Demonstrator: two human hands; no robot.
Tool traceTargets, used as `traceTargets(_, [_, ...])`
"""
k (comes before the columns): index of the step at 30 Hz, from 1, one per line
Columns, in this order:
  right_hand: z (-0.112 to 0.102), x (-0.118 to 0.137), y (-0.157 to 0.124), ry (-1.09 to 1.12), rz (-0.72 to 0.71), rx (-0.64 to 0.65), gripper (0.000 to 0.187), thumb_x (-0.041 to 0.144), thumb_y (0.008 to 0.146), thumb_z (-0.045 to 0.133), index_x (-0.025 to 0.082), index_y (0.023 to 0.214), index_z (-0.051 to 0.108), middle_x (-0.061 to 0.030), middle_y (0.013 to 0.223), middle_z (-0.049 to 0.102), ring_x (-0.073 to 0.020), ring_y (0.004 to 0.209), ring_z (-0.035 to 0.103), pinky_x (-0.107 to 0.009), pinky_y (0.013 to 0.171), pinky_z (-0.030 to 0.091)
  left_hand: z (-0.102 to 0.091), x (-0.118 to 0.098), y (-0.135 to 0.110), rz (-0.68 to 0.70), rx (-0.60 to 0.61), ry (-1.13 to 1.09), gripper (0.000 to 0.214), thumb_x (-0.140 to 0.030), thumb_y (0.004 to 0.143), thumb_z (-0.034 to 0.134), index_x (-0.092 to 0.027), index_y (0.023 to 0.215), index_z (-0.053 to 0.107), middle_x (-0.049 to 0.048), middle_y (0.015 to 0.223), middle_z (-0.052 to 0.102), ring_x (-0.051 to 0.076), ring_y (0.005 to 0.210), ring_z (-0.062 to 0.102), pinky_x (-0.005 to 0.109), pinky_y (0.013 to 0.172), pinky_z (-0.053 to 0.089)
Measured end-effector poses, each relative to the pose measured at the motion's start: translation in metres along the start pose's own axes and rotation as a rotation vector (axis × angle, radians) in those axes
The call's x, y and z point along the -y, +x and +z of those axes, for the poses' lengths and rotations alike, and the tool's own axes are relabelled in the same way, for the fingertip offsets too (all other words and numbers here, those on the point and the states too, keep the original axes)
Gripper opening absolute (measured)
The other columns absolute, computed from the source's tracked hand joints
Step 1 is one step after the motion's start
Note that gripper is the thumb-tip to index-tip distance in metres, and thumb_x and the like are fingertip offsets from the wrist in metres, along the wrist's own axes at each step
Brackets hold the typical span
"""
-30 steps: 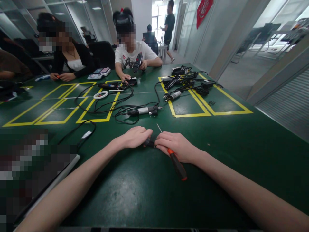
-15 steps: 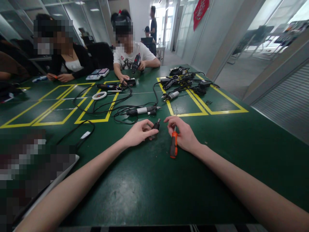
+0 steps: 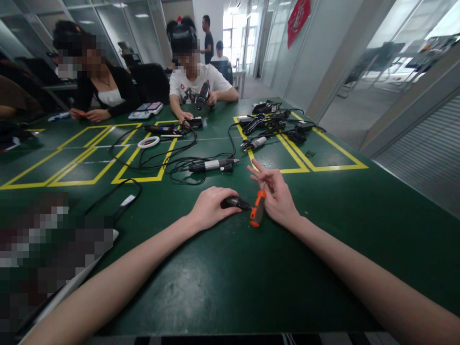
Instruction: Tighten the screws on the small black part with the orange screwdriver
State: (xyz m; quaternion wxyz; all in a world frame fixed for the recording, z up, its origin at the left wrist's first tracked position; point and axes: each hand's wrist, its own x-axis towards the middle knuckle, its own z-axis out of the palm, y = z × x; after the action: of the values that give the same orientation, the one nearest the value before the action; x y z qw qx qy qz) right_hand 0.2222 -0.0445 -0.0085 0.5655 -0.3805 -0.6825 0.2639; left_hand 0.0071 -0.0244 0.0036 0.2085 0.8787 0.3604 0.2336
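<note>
My left hand (image 3: 208,208) is closed around a black tapered tool piece (image 3: 235,202) just above the green table. Its narrow end points right, towards the handle of an orange and grey screwdriver (image 3: 258,210); whether the two touch I cannot tell. My right hand (image 3: 278,199) grips the screwdriver by its shaft, handle hanging down and towards me. Some of the right fingers are stretched out forward. Beyond my hands lies a silver and black electric screwdriver (image 3: 211,165) with its cable looped beside it.
A heap of black tools and cables (image 3: 266,122) lies at the back right, with small dark screws (image 3: 310,154) near it. A white ring (image 3: 148,142) lies back left. Across the green table (image 3: 201,287), a co-worker (image 3: 203,79) holds a drill (image 3: 203,95); another person (image 3: 108,88) sits further left.
My left hand has turned and lowered the black piece, so its tip now points right instead of up. The screwdriver handle has swung towards it, and my right fingers have spread forward.
</note>
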Motion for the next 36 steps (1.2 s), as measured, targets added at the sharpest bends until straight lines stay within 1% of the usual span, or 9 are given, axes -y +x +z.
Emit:
traceTargets(5, [0.000, -0.004, 0.001, 0.072, 0.050, -0.081, 0.020, 0.043, 0.103, 0.055, 0.028, 0.115, 0.050, -0.0151, 0.151, 0.057, -0.0273, 0.126, 0.068, -0.050, 0.101, 0.059, -0.002, 0.001, 0.000, -0.094, -0.063, -0.058, 0.025, -0.038, 0.084, 0.081, -0.020, 0.096, 0.070, 0.0029, 0.093, 0.071, 0.020, 0.086, 0.066, 0.032, 0.078, 0.049])
traceTargets(10, [-0.006, -0.006, 0.005, 0.014, 0.105, -0.203, 0.037, 0.055, 0.105, 0.044, 0.026, 0.127, 0.056, -0.0140, 0.143, 0.062, -0.0232, 0.099, 0.078, -0.034, 0.071, 0.066, 0.005, 0.006, 0.005, -0.282, -0.189, -0.642, 0.040, -0.035, 0.079, 0.083, -0.019, 0.103, 0.055, 0.0001, 0.092, 0.069, 0.017, 0.080, 0.069, 0.029, 0.072, 0.053])
traceTargets(12, [-0.007, -0.004, 0.006, -0.008, 0.120, -0.208, 0.041, 0.057, 0.106, 0.040, 0.025, 0.121, 0.060, -0.0130, 0.132, 0.068, -0.0192, 0.083, 0.077, -0.028, 0.057, 0.061, 0.009, 0.007, 0.008, -0.315, -0.203, -0.890, 0.048, -0.034, 0.078, 0.083, -0.020, 0.110, 0.051, 0.0021, 0.101, 0.069, 0.017, 0.084, 0.073, 0.032, 0.077, 0.057])
traceTargets(14, [-0.008, -0.001, 0.007, -0.038, 0.097, -0.222, 0.043, 0.058, 0.105, 0.039, 0.024, 0.111, 0.064, -0.0108, 0.119, 0.070, -0.0157, 0.073, 0.072, -0.025, 0.049, 0.055, 0.010, 0.005, 0.008, -0.308, -0.162, -0.978, 0.046, -0.033, 0.078, 0.083, -0.018, 0.110, 0.053, 0.0048, 0.105, 0.070, 0.018, 0.092, 0.074, 0.035, 0.087, 0.057])
traceTargets(17, [-0.008, 0.004, 0.006, -0.101, 0.042, -0.248, 0.044, 0.057, 0.105, 0.040, 0.023, 0.096, 0.067, -0.0083, 0.107, 0.064, -0.0138, 0.068, 0.062, -0.025, 0.045, 0.047, 0.009, 0.000, 0.006, -0.238, -0.076, -0.874, 0.036, -0.029, 0.079, 0.083, -0.015, 0.103, 0.062, 0.0077, 0.105, 0.072, 0.020, 0.102, 0.072, 0.037, 0.097, 0.054])
traceTargets(20, [-0.008, 0.008, 0.005, -0.117, 0.010, -0.237, 0.044, 0.055, 0.106, 0.040, 0.023, 0.092, 0.067, -0.0073, 0.100, 0.058, -0.0142, 0.067, 0.057, -0.027, 0.046, 0.045, 0.006, -0.003, 0.003, -0.157, -0.092, -0.629, 0.028, -0.028, 0.080, 0.083, -0.015, 0.100, 0.070, 0.0073, 0.106, 0.070, 0.021, 0.103, 0.069, 0.037, 0.098, 0.053])
traceTargets(26, [-0.002, 0.023, 0.001, 0.046, 0.082, -0.002, 0.048, 0.060, 0.105, 0.040, 0.023, 0.080, 0.060, 0.0003, 0.069, 0.053, -0.0129, 0.054, 0.051, -0.027, 0.045, 0.041, 0.005, -0.002, 0.005, -0.120, -0.099, -0.340, 0.026, -0.033, 0.079, 0.086, -0.017, 0.094, 0.072, 0.0034, 0.097, 0.067, 0.019, 0.091, 0.062, 0.033, 0.085, 0.050])
traceTargets(32, [0.008, 0.043, -0.002, 0.275, 0.176, 0.177, 0.026, 0.044, 0.103, 0.049, 0.024, 0.087, 0.049, 0.0005, 0.081, 0.056, -0.0126, 0.064, 0.050, -0.027, 0.059, 0.046, 0.004, 0.000, 0.006, -0.154, -0.100, -0.290, 0.043, -0.044, 0.068, 0.092, -0.017, 0.078, 0.060, -0.0040, 0.078, 0.053, 0.013, 0.069, 0.049, 0.025, 0.063, 0.039])
traceTargets(36, [0.008, 0.042, -0.003, 0.181, 0.187, 0.257, 0.016, 0.035, 0.105, 0.046, 0.023, 0.094, 0.051, -0.0004, 0.080, 0.057, -0.0144, 0.068, 0.054, -0.030, 0.064, 0.049, 0.003, -0.001, 0.006, -0.137, -0.068, -0.322, 0.037, -0.041, 0.072, 0.089, -0.016, 0.078, 0.062, -0.0038, 0.078, 0.053, 0.011, 0.066, 0.050, 0.024, 0.061, 0.040])
